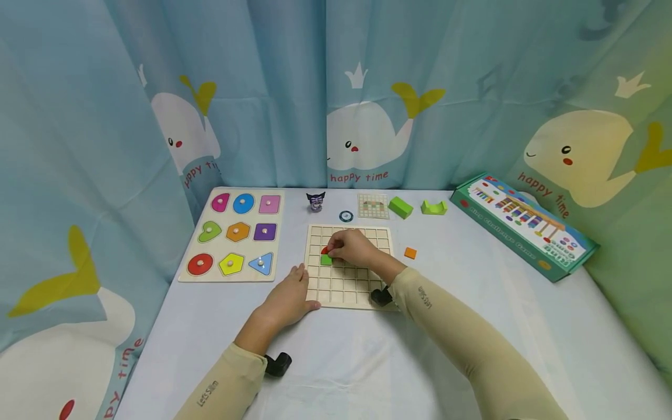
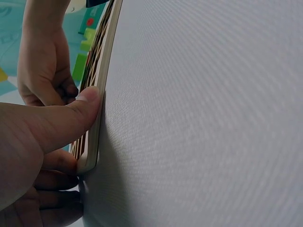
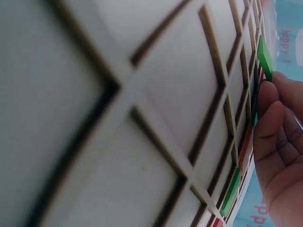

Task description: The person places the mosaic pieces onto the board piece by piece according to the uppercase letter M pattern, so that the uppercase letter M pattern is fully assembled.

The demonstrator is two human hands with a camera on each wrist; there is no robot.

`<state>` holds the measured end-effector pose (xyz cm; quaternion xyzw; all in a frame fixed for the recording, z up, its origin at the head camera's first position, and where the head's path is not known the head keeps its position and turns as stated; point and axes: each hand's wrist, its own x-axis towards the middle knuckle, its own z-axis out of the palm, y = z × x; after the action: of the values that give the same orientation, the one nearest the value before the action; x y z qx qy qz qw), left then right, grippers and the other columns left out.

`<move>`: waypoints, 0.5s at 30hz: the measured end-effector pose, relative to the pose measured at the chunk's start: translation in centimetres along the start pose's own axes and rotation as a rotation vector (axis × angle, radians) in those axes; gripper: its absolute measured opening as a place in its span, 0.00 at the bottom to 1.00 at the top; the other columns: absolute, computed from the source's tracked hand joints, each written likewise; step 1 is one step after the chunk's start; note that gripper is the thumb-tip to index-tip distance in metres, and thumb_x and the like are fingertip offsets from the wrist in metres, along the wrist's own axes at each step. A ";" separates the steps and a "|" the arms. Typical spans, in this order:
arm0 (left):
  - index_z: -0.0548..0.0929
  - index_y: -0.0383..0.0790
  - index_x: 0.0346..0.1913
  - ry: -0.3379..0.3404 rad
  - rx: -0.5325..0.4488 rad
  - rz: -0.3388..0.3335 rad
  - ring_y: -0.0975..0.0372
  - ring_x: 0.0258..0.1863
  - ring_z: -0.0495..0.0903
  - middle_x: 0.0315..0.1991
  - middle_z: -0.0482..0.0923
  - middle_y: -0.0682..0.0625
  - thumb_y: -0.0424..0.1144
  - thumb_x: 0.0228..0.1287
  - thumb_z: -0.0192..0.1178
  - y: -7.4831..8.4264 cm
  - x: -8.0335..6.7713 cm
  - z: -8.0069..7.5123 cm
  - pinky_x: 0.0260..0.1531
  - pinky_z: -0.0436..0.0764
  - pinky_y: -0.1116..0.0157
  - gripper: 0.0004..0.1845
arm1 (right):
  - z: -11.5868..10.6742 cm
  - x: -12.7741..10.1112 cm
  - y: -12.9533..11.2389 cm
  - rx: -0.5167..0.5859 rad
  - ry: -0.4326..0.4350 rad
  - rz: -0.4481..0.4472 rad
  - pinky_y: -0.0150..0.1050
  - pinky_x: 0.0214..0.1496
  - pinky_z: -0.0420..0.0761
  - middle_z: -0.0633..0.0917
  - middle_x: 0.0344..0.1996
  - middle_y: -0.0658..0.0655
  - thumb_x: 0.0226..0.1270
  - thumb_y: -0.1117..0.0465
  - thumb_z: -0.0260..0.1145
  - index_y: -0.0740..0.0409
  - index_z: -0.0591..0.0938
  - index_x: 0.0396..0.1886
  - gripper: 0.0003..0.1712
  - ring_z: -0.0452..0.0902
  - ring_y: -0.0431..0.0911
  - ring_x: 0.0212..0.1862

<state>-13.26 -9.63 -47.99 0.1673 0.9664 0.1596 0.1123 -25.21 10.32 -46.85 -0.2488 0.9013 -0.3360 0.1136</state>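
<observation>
While your left hand (image 1: pixel 286 297) lies flat bracing the grid board (image 1: pixel 347 286), your right hand (image 1: pixel 353 247) pinches a red piece (image 1: pixel 324 250) beside the seated green tile (image 1: pixel 326 260); most cells unfilled, orange tile (image 1: pixel 410 253) waits on the table.

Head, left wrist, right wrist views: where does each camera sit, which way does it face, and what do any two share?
Head: worn above, faces forward and down at the wooden grid board; both hands and beige sleeves show.
Left wrist: low at table level, faces along the board's edge; left hand presses it, right hand beyond.
Right wrist: close over the grid, facing across it; right-hand fingers beside a green square tile.
All three share the board.
</observation>
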 end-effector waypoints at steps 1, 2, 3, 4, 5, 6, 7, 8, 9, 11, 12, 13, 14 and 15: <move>0.63 0.21 0.72 0.002 0.000 0.001 0.43 0.75 0.56 0.75 0.56 0.31 0.56 0.65 0.66 0.0 0.0 0.0 0.71 0.63 0.51 0.47 | 0.1 0.0 0.0 -0.008 0.006 0.001 0.35 0.37 0.78 0.86 0.30 0.48 0.67 0.64 0.72 0.55 0.84 0.32 0.04 0.77 0.41 0.32; 0.63 0.21 0.72 0.001 0.002 0.000 0.43 0.75 0.56 0.76 0.56 0.32 0.56 0.65 0.66 0.0 0.0 0.0 0.71 0.63 0.52 0.47 | 0.2 0.0 0.0 -0.019 0.013 0.000 0.35 0.38 0.77 0.85 0.29 0.48 0.67 0.63 0.72 0.55 0.84 0.32 0.04 0.77 0.40 0.32; 0.63 0.21 0.72 0.001 0.004 -0.001 0.43 0.75 0.56 0.76 0.56 0.32 0.56 0.65 0.66 0.0 0.0 0.0 0.71 0.63 0.52 0.47 | 0.3 0.0 0.0 -0.031 0.016 -0.002 0.36 0.38 0.77 0.85 0.29 0.47 0.66 0.64 0.72 0.55 0.84 0.31 0.05 0.76 0.40 0.32; 0.63 0.21 0.72 0.000 0.006 -0.001 0.43 0.75 0.56 0.76 0.56 0.32 0.56 0.65 0.66 0.0 0.0 0.0 0.71 0.63 0.52 0.47 | 0.3 0.0 -0.1 -0.038 0.017 0.001 0.36 0.39 0.78 0.85 0.29 0.47 0.66 0.63 0.72 0.54 0.84 0.31 0.05 0.77 0.40 0.33; 0.62 0.21 0.72 -0.001 0.007 -0.001 0.43 0.75 0.56 0.76 0.56 0.32 0.56 0.65 0.66 0.0 0.0 0.0 0.71 0.63 0.52 0.47 | 0.3 0.0 -0.1 -0.044 0.017 0.003 0.37 0.40 0.78 0.85 0.30 0.48 0.66 0.63 0.72 0.54 0.84 0.32 0.05 0.77 0.41 0.33; 0.63 0.21 0.72 -0.001 0.006 -0.001 0.43 0.75 0.56 0.76 0.56 0.32 0.56 0.65 0.66 0.0 0.0 0.0 0.71 0.63 0.52 0.47 | 0.4 0.0 -0.2 -0.052 0.016 0.006 0.38 0.41 0.78 0.85 0.30 0.48 0.66 0.63 0.72 0.54 0.84 0.32 0.04 0.77 0.41 0.34; 0.63 0.21 0.72 0.001 0.002 0.001 0.43 0.75 0.56 0.75 0.56 0.32 0.56 0.65 0.67 0.0 -0.1 0.0 0.71 0.63 0.52 0.47 | 0.4 0.0 -0.3 -0.060 0.016 0.010 0.38 0.42 0.78 0.85 0.30 0.48 0.67 0.62 0.72 0.54 0.84 0.32 0.04 0.76 0.41 0.34; 0.63 0.21 0.72 0.000 0.001 0.001 0.43 0.75 0.56 0.76 0.56 0.32 0.56 0.65 0.66 0.0 -0.1 0.0 0.71 0.63 0.52 0.47 | 0.4 -0.1 -0.3 -0.069 0.014 0.009 0.39 0.42 0.78 0.85 0.30 0.48 0.67 0.62 0.72 0.54 0.84 0.32 0.04 0.76 0.41 0.34; 0.63 0.21 0.72 0.000 0.001 0.002 0.43 0.75 0.56 0.75 0.56 0.32 0.56 0.65 0.66 0.1 -0.1 0.0 0.71 0.63 0.52 0.47 | 0.4 -0.1 -0.3 -0.079 0.012 0.008 0.39 0.42 0.78 0.85 0.30 0.48 0.67 0.62 0.72 0.54 0.84 0.32 0.04 0.76 0.42 0.34; 0.63 0.21 0.72 0.002 -0.002 0.006 0.43 0.75 0.56 0.75 0.56 0.31 0.55 0.65 0.67 0.1 -0.1 0.0 0.71 0.63 0.52 0.47 | 0.4 -0.1 -0.4 -0.100 0.012 0.009 0.38 0.41 0.78 0.85 0.30 0.47 0.67 0.61 0.72 0.54 0.84 0.32 0.04 0.76 0.41 0.34; 0.63 0.21 0.72 0.003 -0.003 0.008 0.43 0.75 0.56 0.75 0.56 0.31 0.55 0.65 0.66 0.1 -0.1 0.0 0.71 0.63 0.52 0.47 | 0.5 -0.1 -0.4 -0.108 0.012 0.005 0.38 0.41 0.78 0.85 0.30 0.47 0.68 0.61 0.72 0.54 0.84 0.32 0.04 0.76 0.41 0.34; 0.63 0.21 0.72 0.004 -0.001 0.009 0.43 0.75 0.56 0.75 0.56 0.31 0.55 0.65 0.66 0.1 -0.1 0.0 0.71 0.63 0.52 0.47 | 0.5 -0.1 -0.4 -0.116 0.013 -0.001 0.38 0.41 0.78 0.85 0.30 0.47 0.68 0.61 0.71 0.54 0.84 0.32 0.04 0.76 0.41 0.34; 0.63 0.21 0.72 0.003 0.001 0.010 0.43 0.75 0.56 0.75 0.56 0.31 0.55 0.66 0.66 0.1 -0.1 0.0 0.71 0.62 0.52 0.47 | 0.5 -0.1 -0.4 -0.119 0.015 -0.004 0.38 0.41 0.78 0.85 0.30 0.47 0.67 0.61 0.72 0.54 0.84 0.32 0.04 0.76 0.41 0.34; 0.63 0.21 0.72 0.004 0.003 0.011 0.43 0.75 0.56 0.75 0.56 0.31 0.55 0.66 0.66 0.1 -0.1 -0.1 0.71 0.62 0.52 0.47 | 0.5 -0.1 -0.4 -0.122 0.017 -0.008 0.38 0.41 0.78 0.85 0.30 0.47 0.67 0.61 0.72 0.54 0.84 0.32 0.04 0.77 0.41 0.34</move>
<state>-13.18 -9.60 -47.90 0.1722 0.9660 0.1590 0.1093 -24.78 9.79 -46.95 -0.2558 0.9200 -0.2831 0.0894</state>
